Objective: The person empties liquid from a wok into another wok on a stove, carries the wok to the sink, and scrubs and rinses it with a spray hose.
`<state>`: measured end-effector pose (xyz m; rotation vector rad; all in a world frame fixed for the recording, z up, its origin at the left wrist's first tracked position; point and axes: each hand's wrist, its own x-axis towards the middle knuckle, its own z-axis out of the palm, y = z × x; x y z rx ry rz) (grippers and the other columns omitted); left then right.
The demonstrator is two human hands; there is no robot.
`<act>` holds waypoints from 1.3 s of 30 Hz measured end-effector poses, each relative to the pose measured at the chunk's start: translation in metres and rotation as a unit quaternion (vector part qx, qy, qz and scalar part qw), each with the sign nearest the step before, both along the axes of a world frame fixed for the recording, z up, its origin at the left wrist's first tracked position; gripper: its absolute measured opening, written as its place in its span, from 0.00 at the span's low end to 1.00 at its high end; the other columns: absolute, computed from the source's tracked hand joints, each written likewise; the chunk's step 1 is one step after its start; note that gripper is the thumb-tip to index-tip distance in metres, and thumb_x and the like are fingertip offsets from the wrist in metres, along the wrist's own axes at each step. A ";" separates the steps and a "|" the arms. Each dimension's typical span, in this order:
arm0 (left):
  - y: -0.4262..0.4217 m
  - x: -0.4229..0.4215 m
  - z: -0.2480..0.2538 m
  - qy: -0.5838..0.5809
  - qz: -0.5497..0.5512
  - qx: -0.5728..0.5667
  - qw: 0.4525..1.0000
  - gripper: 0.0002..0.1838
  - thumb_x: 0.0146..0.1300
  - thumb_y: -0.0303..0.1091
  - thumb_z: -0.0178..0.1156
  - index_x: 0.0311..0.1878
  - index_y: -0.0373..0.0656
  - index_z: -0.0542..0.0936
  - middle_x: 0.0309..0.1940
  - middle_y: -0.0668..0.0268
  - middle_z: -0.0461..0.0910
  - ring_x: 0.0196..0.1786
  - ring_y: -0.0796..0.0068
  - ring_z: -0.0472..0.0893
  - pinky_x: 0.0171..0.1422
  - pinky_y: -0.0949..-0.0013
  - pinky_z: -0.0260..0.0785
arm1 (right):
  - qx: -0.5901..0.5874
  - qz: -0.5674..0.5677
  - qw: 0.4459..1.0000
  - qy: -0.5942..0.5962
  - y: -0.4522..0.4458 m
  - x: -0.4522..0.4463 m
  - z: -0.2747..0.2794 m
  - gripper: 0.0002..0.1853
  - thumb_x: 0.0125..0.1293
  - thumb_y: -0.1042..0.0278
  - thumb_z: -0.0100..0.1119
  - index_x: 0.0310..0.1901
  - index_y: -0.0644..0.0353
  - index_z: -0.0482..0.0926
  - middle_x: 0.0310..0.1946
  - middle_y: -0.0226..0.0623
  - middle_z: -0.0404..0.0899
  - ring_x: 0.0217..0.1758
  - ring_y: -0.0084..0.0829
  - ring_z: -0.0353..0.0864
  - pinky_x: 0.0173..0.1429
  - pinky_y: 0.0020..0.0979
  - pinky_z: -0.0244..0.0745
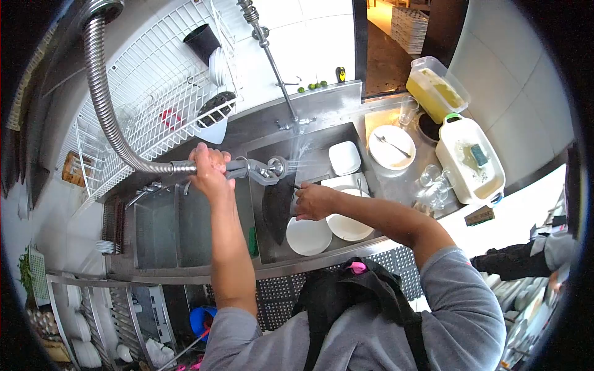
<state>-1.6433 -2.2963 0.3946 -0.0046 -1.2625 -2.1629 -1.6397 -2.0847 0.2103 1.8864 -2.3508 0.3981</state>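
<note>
My left hand (211,170) is closed around the handle of a pre-rinse sprayer (271,170), whose head points right and sends water over the sink basin (257,235). My right hand (314,201) grips the edge of a dark flat dish (278,211), seen nearly edge-on below the spray head. The fingertips are partly hidden. White plates (309,237) lie in the basin under and beside my right hand. Farther back in it sits a white square bowl (344,158). A piece of cutlery rests among the dishes there.
On the right counter are a white plate (392,148) with cutlery, several glasses (436,180), a white tub (475,167) with a sponge, and a container of yellow liquid (433,93). A wire rack (154,80) hangs at the left, near the sprayer hose (102,86).
</note>
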 end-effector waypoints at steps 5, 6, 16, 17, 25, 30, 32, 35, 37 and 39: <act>-0.004 -0.029 -0.016 -0.005 0.021 -0.051 0.998 0.18 0.65 0.34 0.58 0.21 0.50 0.64 0.11 0.74 0.59 0.15 0.81 0.59 0.28 0.67 0.62 | 0.007 0.006 1.000 0.019 0.005 0.010 -0.003 0.21 0.69 0.44 0.53 0.28 0.51 0.81 0.26 0.31 0.77 0.40 0.35 0.75 0.49 0.40 0.68; -0.007 -0.036 -0.022 -0.009 0.045 -0.081 0.996 0.18 0.65 0.34 0.59 0.21 0.49 0.64 0.11 0.73 0.60 0.15 0.81 0.60 0.28 0.67 0.63 | 0.018 -0.001 1.000 0.025 0.008 0.012 -0.010 0.21 0.69 0.44 0.53 0.28 0.51 0.80 0.26 0.30 0.77 0.40 0.35 0.75 0.49 0.40 0.67; -0.066 -0.019 -0.049 -0.085 0.032 -0.144 0.985 0.17 0.65 0.35 0.61 0.23 0.47 0.66 0.13 0.73 0.61 0.16 0.82 0.61 0.26 0.69 0.63 | 0.030 -0.045 0.998 -0.025 0.048 0.039 -0.025 0.18 0.68 0.47 0.55 0.28 0.52 0.78 0.28 0.31 0.78 0.46 0.34 0.76 0.53 0.42 0.67; -0.069 -0.012 -0.046 -0.080 0.046 -0.129 0.987 0.17 0.66 0.36 0.61 0.23 0.47 0.67 0.13 0.73 0.61 0.16 0.81 0.61 0.26 0.69 0.64 | 0.032 -0.061 0.997 -0.033 0.049 0.037 -0.022 0.17 0.68 0.49 0.56 0.28 0.52 0.79 0.29 0.31 0.79 0.46 0.34 0.76 0.52 0.42 0.68; -0.099 0.045 -0.003 -0.019 0.092 -0.119 0.988 0.19 0.68 0.35 0.56 0.21 0.48 0.64 0.13 0.73 0.59 0.17 0.82 0.58 0.29 0.70 0.61 | -0.047 -0.204 0.978 -0.013 -0.016 -0.047 -0.007 0.21 0.71 0.47 0.51 0.31 0.55 0.81 0.29 0.39 0.82 0.39 0.45 0.81 0.45 0.46 0.72; -0.092 0.060 0.006 0.050 0.123 -0.134 0.982 0.18 0.69 0.35 0.54 0.22 0.49 0.63 0.12 0.73 0.57 0.17 0.81 0.56 0.30 0.69 0.62 | -0.004 -0.368 0.921 -0.127 -0.065 -0.107 0.032 0.27 0.74 0.42 0.43 0.36 0.58 0.83 0.37 0.44 0.85 0.46 0.48 0.84 0.50 0.48 0.77; -0.098 0.058 -0.002 0.061 0.115 -0.137 0.982 0.18 0.70 0.35 0.53 0.23 0.48 0.62 0.13 0.73 0.55 0.18 0.80 0.56 0.33 0.68 0.62 | 0.012 -0.451 0.882 -0.132 -0.073 -0.121 0.038 0.30 0.74 0.41 0.40 0.42 0.61 0.84 0.43 0.48 0.85 0.52 0.49 0.83 0.54 0.46 0.78; -0.090 0.054 -0.005 0.071 0.085 -0.095 0.989 0.17 0.69 0.34 0.53 0.23 0.49 0.62 0.13 0.74 0.55 0.18 0.81 0.57 0.31 0.67 0.62 | 0.029 -0.499 0.849 -0.172 -0.066 -0.133 0.047 0.30 0.75 0.41 0.38 0.47 0.60 0.83 0.45 0.50 0.84 0.52 0.50 0.83 0.56 0.46 0.77; -0.083 0.047 -0.004 0.085 0.064 -0.056 0.993 0.17 0.69 0.34 0.54 0.23 0.49 0.63 0.12 0.74 0.56 0.17 0.82 0.57 0.31 0.68 0.63 | 0.054 -0.509 0.836 -0.199 -0.057 -0.144 0.045 0.30 0.76 0.44 0.36 0.50 0.61 0.82 0.47 0.55 0.82 0.52 0.53 0.82 0.57 0.49 0.76; -0.076 0.038 -0.004 0.110 0.038 -0.023 0.993 0.17 0.69 0.33 0.55 0.23 0.48 0.64 0.11 0.74 0.58 0.15 0.83 0.56 0.30 0.70 0.64 | 0.067 -0.495 0.841 -0.210 -0.045 -0.152 0.040 0.28 0.76 0.47 0.36 0.49 0.63 0.82 0.43 0.55 0.83 0.49 0.54 0.82 0.57 0.50 0.75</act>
